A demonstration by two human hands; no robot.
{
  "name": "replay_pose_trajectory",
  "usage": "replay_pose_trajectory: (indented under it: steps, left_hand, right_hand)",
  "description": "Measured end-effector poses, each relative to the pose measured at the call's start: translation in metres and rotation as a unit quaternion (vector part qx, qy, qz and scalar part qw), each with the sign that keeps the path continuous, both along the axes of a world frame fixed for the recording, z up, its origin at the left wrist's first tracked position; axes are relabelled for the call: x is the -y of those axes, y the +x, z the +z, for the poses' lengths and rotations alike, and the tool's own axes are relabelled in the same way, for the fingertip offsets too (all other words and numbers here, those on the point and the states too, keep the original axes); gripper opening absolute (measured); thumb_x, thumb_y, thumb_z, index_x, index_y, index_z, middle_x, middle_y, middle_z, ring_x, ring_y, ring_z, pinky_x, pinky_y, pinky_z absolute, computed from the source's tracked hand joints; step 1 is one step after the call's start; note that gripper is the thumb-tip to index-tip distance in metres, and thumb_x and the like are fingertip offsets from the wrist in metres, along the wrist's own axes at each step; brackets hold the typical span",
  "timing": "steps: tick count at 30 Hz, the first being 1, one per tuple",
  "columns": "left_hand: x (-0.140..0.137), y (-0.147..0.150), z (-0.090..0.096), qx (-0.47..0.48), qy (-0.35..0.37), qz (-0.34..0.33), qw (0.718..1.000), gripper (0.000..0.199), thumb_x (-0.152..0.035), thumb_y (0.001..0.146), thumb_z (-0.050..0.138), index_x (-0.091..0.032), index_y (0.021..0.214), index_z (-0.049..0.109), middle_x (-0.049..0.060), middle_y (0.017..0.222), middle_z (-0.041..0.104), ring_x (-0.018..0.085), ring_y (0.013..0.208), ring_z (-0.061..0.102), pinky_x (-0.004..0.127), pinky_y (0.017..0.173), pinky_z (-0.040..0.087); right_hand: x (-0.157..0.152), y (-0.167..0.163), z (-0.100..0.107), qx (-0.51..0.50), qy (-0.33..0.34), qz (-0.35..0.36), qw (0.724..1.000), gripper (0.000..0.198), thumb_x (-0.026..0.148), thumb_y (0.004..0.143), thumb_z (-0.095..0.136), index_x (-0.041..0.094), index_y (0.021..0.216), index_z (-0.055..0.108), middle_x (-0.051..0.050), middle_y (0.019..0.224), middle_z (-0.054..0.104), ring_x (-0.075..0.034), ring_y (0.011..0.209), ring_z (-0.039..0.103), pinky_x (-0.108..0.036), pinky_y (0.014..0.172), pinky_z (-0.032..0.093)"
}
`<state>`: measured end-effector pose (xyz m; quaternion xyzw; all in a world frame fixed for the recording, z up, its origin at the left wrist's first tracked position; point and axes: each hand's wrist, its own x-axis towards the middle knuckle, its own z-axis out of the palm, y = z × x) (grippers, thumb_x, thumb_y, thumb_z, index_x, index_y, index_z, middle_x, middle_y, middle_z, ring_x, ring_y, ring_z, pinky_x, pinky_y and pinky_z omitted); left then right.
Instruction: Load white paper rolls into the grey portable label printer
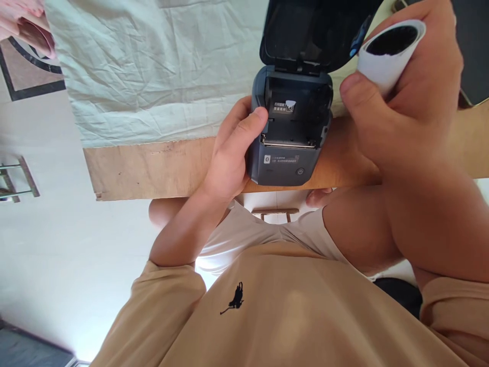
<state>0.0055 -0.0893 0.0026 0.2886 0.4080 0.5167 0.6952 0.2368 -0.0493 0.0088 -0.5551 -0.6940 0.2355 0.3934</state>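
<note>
My left hand is closed round the left side of a dark label printer, its thumb on the rim of the paper bay. The printer's lid stands raised, and the bay shows a small printed sticker inside and no roll. To the right of the printer, my right hand grips a white paper roll between thumb and fingers. The roll's round hollow end faces up toward me, apart from the printer.
A pale green cloth covers much of the wooden table, whose front edge is bare. At the far right lies a dark flat object. A metal-framed stool stands on the floor at left; pink fabric shows at the upper left.
</note>
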Motion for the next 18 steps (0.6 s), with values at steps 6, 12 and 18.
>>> replay_pose_trajectory:
  steps: [6,12,18]
  left_hand:
    - [-0.001,0.0,-0.006,-0.002,0.008,-0.001,1.0,0.05,-0.077,0.107,0.071,-0.029,0.103,0.086,0.003,0.099,0.078,0.019,0.088,0.074,0.031,0.07,0.058]
    - [-0.001,0.006,-0.006,-0.017,-0.004,0.045,0.999,0.058,-0.084,0.106,0.067,-0.029,0.098,0.087,0.004,0.092,0.075,0.02,0.082,0.072,0.031,0.066,0.054]
    - [0.0,0.009,-0.007,-0.017,0.008,0.055,0.998,0.059,-0.084,0.107,0.062,-0.031,0.098,0.086,0.005,0.093,0.078,0.022,0.086,0.076,0.032,0.068,0.053]
  right_hand:
    - [-0.008,0.006,-0.01,0.074,0.084,0.052,0.992,0.033,0.038,0.103,0.073,0.023,0.132,0.071,-0.002,0.13,0.074,-0.014,0.113,0.069,-0.036,0.104,0.061]
    - [-0.007,0.003,-0.013,0.04,0.062,0.063,0.995,0.044,0.016,0.094,0.07,0.023,0.138,0.065,-0.003,0.136,0.069,-0.009,0.11,0.066,-0.027,0.085,0.055]
    - [0.002,0.002,-0.01,0.101,0.017,0.038,0.994,0.065,0.014,0.089,0.075,0.026,0.153,0.065,-0.001,0.133,0.08,-0.014,0.112,0.076,-0.033,0.103,0.066]
